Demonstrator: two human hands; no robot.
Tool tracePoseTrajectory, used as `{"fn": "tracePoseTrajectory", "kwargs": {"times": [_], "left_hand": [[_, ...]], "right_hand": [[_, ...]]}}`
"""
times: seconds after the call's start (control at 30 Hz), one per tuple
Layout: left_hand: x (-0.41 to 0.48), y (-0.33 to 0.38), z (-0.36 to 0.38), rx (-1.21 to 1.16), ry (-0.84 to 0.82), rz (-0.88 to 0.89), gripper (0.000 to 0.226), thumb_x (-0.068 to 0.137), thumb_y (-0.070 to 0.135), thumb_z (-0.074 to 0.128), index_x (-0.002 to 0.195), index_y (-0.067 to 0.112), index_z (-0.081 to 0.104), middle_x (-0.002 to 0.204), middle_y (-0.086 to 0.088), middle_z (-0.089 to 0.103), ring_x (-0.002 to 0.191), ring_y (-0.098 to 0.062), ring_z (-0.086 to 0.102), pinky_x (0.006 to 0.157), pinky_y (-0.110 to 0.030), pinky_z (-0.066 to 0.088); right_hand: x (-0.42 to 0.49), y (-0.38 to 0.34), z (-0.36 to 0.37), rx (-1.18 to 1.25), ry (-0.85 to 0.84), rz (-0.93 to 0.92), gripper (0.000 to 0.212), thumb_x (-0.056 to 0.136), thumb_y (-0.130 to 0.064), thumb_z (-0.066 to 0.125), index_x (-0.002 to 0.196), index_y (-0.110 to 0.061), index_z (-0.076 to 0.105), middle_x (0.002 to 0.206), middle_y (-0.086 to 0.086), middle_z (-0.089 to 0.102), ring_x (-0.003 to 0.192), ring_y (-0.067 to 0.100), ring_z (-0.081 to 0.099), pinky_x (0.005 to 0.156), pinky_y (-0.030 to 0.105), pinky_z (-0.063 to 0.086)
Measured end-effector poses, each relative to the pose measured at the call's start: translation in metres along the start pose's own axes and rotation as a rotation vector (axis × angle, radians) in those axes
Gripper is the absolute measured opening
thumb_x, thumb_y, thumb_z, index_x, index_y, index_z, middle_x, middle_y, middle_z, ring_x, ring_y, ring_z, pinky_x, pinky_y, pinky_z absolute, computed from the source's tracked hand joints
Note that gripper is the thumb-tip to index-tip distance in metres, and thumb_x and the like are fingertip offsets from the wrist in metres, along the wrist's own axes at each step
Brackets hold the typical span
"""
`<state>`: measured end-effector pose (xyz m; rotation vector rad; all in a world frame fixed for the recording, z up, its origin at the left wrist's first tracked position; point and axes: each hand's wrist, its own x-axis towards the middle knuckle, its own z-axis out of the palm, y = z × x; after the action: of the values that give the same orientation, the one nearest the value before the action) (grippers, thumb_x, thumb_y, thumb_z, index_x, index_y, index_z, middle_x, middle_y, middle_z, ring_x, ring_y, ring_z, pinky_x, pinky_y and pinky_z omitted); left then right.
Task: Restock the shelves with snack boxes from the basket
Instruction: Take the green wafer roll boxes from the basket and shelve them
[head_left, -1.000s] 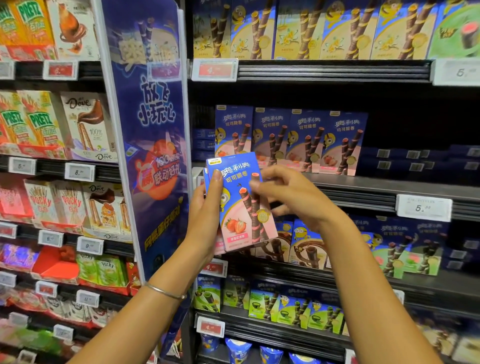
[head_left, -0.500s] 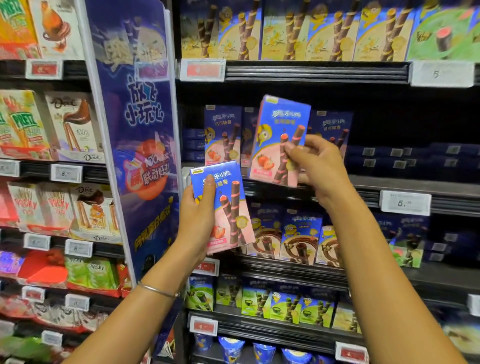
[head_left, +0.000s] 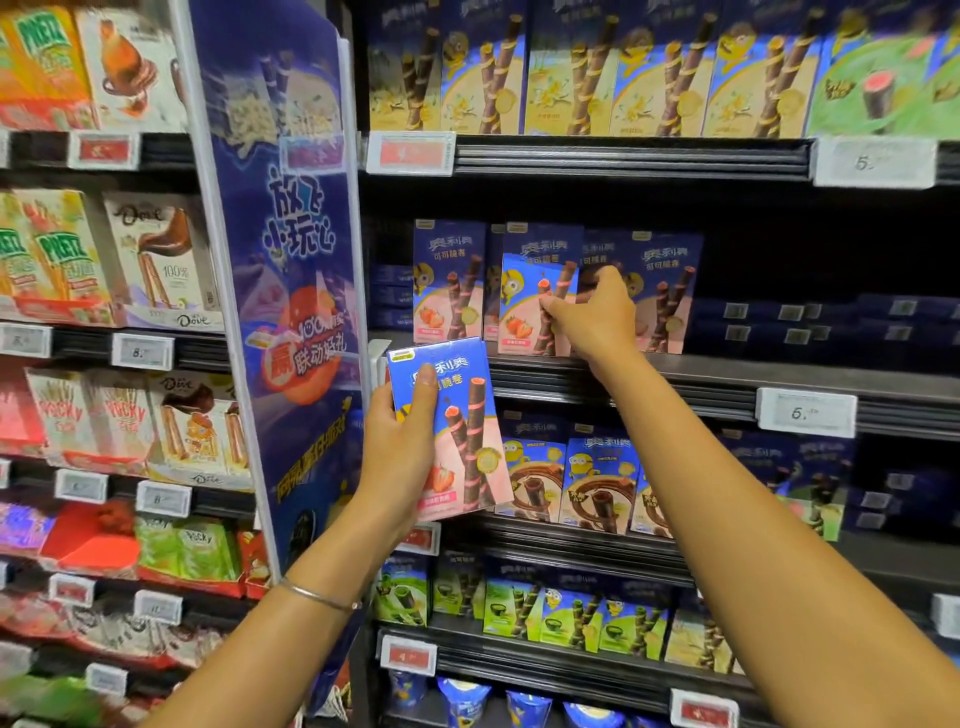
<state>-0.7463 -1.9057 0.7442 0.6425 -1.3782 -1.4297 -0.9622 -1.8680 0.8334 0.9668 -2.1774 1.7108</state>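
1. The left hand (head_left: 400, 447) grips the held box (head_left: 467, 441), a blue and pink strawberry wafer-roll carton. The thumb lies up its front and the fingers are wrapped behind its left edge.
2. The held box is upright and tilted a little to the left. It is in the air below the front edge of the middle shelf (head_left: 701, 371) and touches no shelf.
3. A thin bracelet (head_left: 319, 597) circles the left wrist.
4. The right hand (head_left: 592, 317) reaches up to the middle shelf and pinches the shelf box (head_left: 524, 306), a carton of the same kind. The thumb is on its front face and the fingers are curled round its right side.
5. The shelf box stands upright at the front edge of the middle shelf, towards the shelf's left end.
6. It sits between two matching cartons, the left carton (head_left: 448, 280) just beside it and the right carton (head_left: 667, 291) partly behind the right hand. More cartons stand behind it.
7. A price tag (head_left: 805, 413) hangs on the rail below the middle shelf, to the right of the right forearm.
8. Chocolate cartons (head_left: 597, 478) fill the shelf below, behind the held box, and yellow cartons (head_left: 571, 67) line the shelf above.
9. A blue banner (head_left: 291, 260) stands on end to the left of these shelves.
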Motion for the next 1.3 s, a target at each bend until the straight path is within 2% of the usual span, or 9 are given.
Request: {"fn": "tracePoseTrajectory", "kwargs": {"times": [0.13, 0.53, 0.7, 0.83, 0.93, 1.03, 1.13, 1.23, 1.3], "left_hand": [[-0.001, -0.003, -0.001, 0.008, 0.003, -0.01, 0.05, 0.104, 0.052, 0.056, 0.122, 0.006, 0.066, 0.114, -0.019, 0.076, 0.106, -0.042, 0.074, 0.096, -0.062, 0.057], [0.007, -0.008, -0.002, 0.04, -0.012, 0.008, 0.045, 0.103, 0.052, 0.057, 0.121, 0.011, 0.065, 0.099, -0.004, 0.082, 0.089, -0.026, 0.08, 0.079, -0.043, 0.065], [0.009, -0.005, 0.0, 0.025, -0.002, 0.014, 0.042, 0.105, 0.049, 0.057, 0.121, 0.011, 0.066, 0.108, -0.008, 0.08, 0.1, -0.032, 0.078, 0.089, -0.052, 0.062], [0.012, -0.007, 0.0, 0.024, -0.003, 0.021, 0.043, 0.105, 0.05, 0.056, 0.121, 0.011, 0.067, 0.106, -0.006, 0.08, 0.096, -0.029, 0.078, 0.077, -0.038, 0.063], [0.012, -0.007, 0.0, 0.018, -0.011, 0.015, 0.044, 0.105, 0.05, 0.056, 0.121, 0.011, 0.066, 0.105, -0.006, 0.081, 0.095, -0.029, 0.079, 0.082, -0.045, 0.063], [0.013, -0.007, 0.0, 0.007, -0.006, 0.016, 0.044, 0.105, 0.049, 0.056, 0.121, 0.009, 0.067, 0.101, -0.005, 0.081, 0.09, -0.024, 0.079, 0.079, -0.042, 0.064], [0.014, -0.008, -0.001, -0.016, -0.013, 0.001, 0.047, 0.105, 0.05, 0.055, 0.123, 0.008, 0.066, 0.104, -0.008, 0.081, 0.085, -0.02, 0.079, 0.068, -0.031, 0.064], [0.013, -0.008, 0.001, -0.029, -0.014, -0.002, 0.048, 0.105, 0.051, 0.054, 0.123, 0.008, 0.066, 0.106, -0.008, 0.081, 0.094, -0.028, 0.079, 0.081, -0.043, 0.065], [0.012, -0.007, 0.004, -0.046, -0.017, 0.005, 0.049, 0.106, 0.052, 0.053, 0.124, 0.008, 0.066, 0.106, -0.009, 0.081, 0.098, -0.033, 0.078, 0.09, -0.052, 0.063]], "right_hand": [[0.001, 0.002, 0.008, -0.067, -0.024, -0.021, 0.059, 0.078, -0.027, 0.084, 0.123, -0.009, 0.052, 0.122, 0.012, 0.062, 0.109, 0.031, 0.062, 0.092, 0.051, 0.053], [0.005, 0.002, 0.03, -0.206, 0.034, -0.025, 0.058, 0.083, -0.037, 0.08, 0.124, -0.008, 0.049, 0.129, 0.015, 0.056, 0.113, 0.036, 0.059, 0.08, 0.044, 0.049], [0.007, 0.002, 0.034, -0.232, 0.031, -0.017, 0.057, 0.083, -0.04, 0.079, 0.121, -0.009, 0.05, 0.127, 0.015, 0.057, 0.111, 0.038, 0.059, 0.085, 0.049, 0.053], [0.009, 0.003, 0.037, -0.239, 0.041, -0.007, 0.057, 0.084, -0.04, 0.079, 0.122, -0.01, 0.05, 0.127, 0.014, 0.057, 0.112, 0.038, 0.059, 0.084, 0.048, 0.051], [0.008, 0.004, 0.037, -0.233, 0.034, -0.009, 0.06, 0.084, -0.039, 0.079, 0.126, -0.009, 0.049, 0.13, 0.014, 0.055, 0.115, 0.036, 0.058, 0.085, 0.047, 0.051], [-0.002, 0.003, 0.029, -0.173, 0.074, -0.035, 0.062, 0.084, -0.04, 0.079, 0.129, -0.011, 0.047, 0.129, 0.011, 0.054, 0.114, 0.031, 0.057, 0.083, 0.042, 0.049], [-0.029, 0.002, 0.014, 0.063, 0.13, -0.127, 0.043, 0.088, -0.036, 0.074, 0.122, -0.017, 0.055, 0.117, 0.001, 0.06, 0.102, 0.012, 0.061, 0.084, 0.033, 0.053], [-0.07, 0.003, -0.001, 0.291, 0.033, -0.18, 0.022, 0.092, -0.031, 0.071, 0.108, -0.016, 0.064, 0.097, -0.012, 0.065, 0.083, -0.007, 0.06, 0.075, 0.018, 0.05], [-0.095, 0.01, -0.005, 0.343, -0.122, -0.148, 0.017, 0.093, -0.031, 0.07, 0.102, -0.017, 0.067, 0.096, -0.008, 0.068, 0.085, 0.0, 0.064, 0.074, 0.025, 0.053]]}}
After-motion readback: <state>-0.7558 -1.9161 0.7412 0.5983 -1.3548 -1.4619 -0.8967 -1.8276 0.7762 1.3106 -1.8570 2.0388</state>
